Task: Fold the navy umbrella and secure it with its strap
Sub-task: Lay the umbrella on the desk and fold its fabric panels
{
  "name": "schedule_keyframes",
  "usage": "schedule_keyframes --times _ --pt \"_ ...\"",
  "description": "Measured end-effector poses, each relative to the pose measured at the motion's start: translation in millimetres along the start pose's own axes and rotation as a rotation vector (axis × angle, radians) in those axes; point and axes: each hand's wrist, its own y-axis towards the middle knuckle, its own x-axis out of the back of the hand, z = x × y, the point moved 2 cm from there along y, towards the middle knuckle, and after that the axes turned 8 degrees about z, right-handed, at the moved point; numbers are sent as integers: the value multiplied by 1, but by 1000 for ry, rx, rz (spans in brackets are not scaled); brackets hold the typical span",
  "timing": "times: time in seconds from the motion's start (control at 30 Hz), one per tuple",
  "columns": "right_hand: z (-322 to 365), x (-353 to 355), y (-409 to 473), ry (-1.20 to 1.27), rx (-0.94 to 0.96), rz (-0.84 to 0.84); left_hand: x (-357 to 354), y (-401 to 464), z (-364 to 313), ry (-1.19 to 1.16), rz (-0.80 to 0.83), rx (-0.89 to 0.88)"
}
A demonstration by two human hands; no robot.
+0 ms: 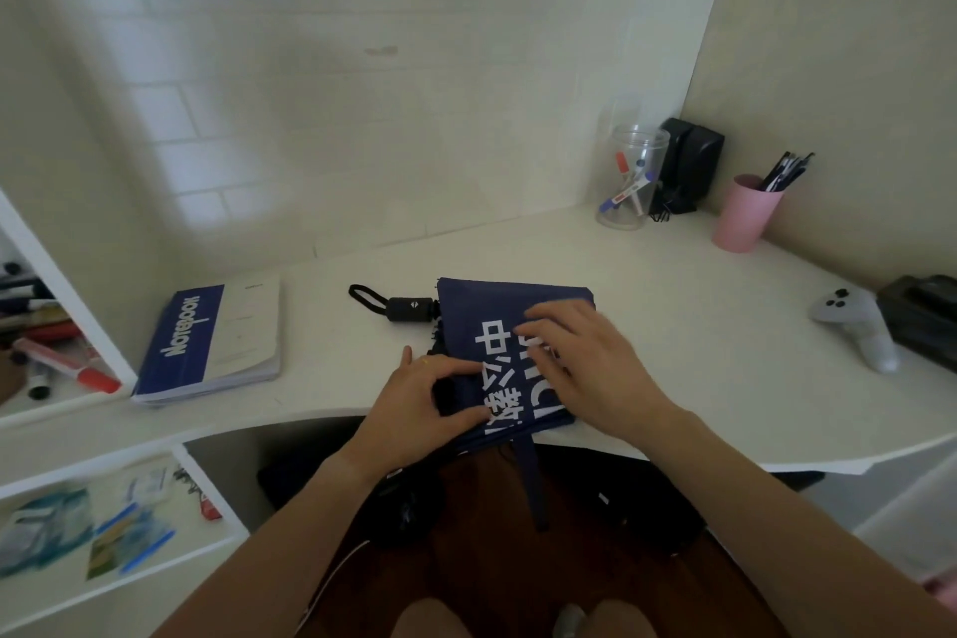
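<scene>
At the bench's (673, 275) near edge, the navy umbrella (497, 306) lies flattened, its strap (536, 482) hanging over the edge. The left hand (419, 404) pinches a fold; the right hand (585, 363) presses flat, fingers straight, hiding part of the white Chinese lettering. The black handle (409, 309) points left. Near the left edge lies a blue book (207, 337) reading "Notebook".

Blue-white book cover (184, 339) reads "Notebook"; navy umbrella (497, 321) canopy shows white chars "中公教", rest hidden.

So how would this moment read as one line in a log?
stage: folding | umbrella: flat on desk | left hand: pinching fabric | right hand: pressing | strap: dangling, unfastened
</scene>
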Motion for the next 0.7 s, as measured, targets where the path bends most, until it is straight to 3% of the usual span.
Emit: schedule_keyframes --times 0.13,0.23,0.33,0.4,0.5,0.57,0.67,0.7 --pt "-11 -33 -15 -80 -92 432 6 -6 7 31 11 -30" --pt "-13 -44 -26 -105 -83 538 14 -11 6 222 -67 -85" --pt "-13 -46 -26 -100 -91 581 16 -4 -16 381 -189 -290" --pt "-13 -46 -24 -97 -95 603 3 3 -28 502 -22 -379" --pt "-10 -40 -22 -39 -81 669 -18 3 -15 569 239 -249" --pt "-11 -20 -8 60 -95 580 -22 0 -6 566 286 -196" --pt "-29 10 37 79 -209 193 -22 0 -7 577 301 -196" --pt "-37 14 53 62 -257 197 -22 1 -8 583 302 -200"
